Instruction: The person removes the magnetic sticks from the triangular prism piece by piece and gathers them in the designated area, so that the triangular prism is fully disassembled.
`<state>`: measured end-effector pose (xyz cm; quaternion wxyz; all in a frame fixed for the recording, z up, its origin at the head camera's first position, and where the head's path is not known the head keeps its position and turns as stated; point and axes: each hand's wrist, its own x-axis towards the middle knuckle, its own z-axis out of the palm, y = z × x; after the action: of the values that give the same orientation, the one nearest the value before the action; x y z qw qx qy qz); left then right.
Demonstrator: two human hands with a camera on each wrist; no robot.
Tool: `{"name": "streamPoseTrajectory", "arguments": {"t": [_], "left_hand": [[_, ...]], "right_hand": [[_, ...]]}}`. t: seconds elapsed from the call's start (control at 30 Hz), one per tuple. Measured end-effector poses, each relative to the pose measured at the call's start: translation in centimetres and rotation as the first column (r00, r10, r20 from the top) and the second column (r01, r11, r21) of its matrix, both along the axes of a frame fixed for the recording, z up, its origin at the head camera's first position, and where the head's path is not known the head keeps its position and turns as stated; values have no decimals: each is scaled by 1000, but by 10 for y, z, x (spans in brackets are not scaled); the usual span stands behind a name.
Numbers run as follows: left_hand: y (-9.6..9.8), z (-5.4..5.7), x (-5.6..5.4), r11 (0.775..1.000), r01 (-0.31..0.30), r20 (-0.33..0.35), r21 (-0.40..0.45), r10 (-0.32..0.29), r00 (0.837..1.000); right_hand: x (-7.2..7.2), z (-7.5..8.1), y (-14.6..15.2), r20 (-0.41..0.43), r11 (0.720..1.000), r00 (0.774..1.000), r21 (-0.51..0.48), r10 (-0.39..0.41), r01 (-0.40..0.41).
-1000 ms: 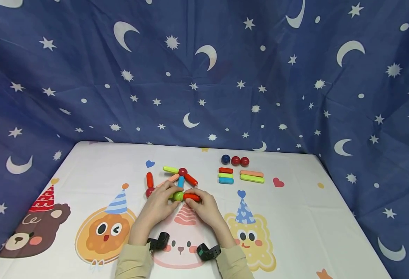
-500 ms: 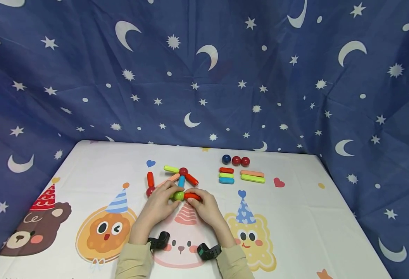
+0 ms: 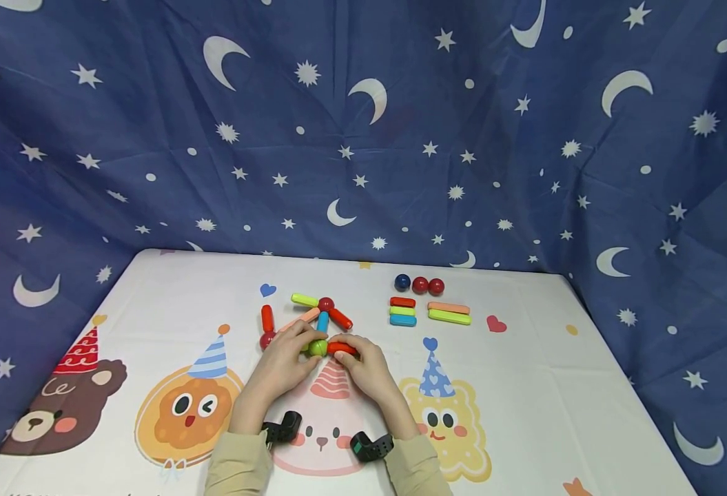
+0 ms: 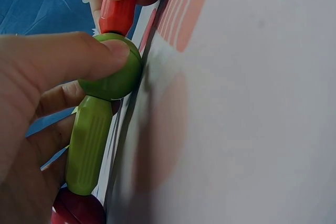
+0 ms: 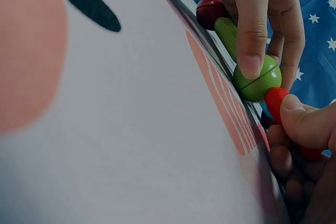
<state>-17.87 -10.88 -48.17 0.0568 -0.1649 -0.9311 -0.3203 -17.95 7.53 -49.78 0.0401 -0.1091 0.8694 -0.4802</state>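
Note:
My left hand [image 3: 285, 362] pinches a green ball [image 3: 318, 348], its thumb lying on the ball in the left wrist view. A short red stick [image 4: 117, 17] meets that ball end-on, and my right hand [image 3: 368, 368] grips it between thumb and fingers. From the ball's other side a yellow-green stick [image 4: 89, 145] runs to a red ball [image 4: 79, 211], partly hidden by the left hand in the head view. Behind the hands, a second red ball [image 3: 326, 304] joins yellow-green, red, blue and salmon sticks. The blue stick [image 3: 322, 322] leads down towards the green ball.
Farther right lie a dark blue ball [image 3: 402, 282] and two red balls [image 3: 428, 286]. Below them are short sticks [image 3: 403, 311] and two longer sticks [image 3: 449, 313]. A printed white cloth [image 3: 549, 386] covers the table, with a blue starry curtain [image 3: 363, 138] behind it.

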Motion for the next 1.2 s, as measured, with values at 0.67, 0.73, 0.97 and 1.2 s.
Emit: {"name": "streamPoseTrajectory", "arguments": {"t": [0.67, 0.73, 0.97, 1.2], "left_hand": [[2, -1, 1, 1000, -14, 36, 5, 14, 999], [2, -1, 1, 1000, -17, 38, 5, 17, 999], [2, 0, 0, 1000, -21, 53, 5, 21, 998], [2, 1, 1, 1000, -23, 57, 0, 23, 998]], "right_hand": [[-2, 4, 23, 185, 947, 968, -305, 168, -105], [-3, 6, 26, 201, 930, 964, -357, 173, -92], [-7, 11, 38, 247, 897, 965, -442, 84, 35], [-13, 11, 52, 250, 852, 963, -477, -101, 213]]}}
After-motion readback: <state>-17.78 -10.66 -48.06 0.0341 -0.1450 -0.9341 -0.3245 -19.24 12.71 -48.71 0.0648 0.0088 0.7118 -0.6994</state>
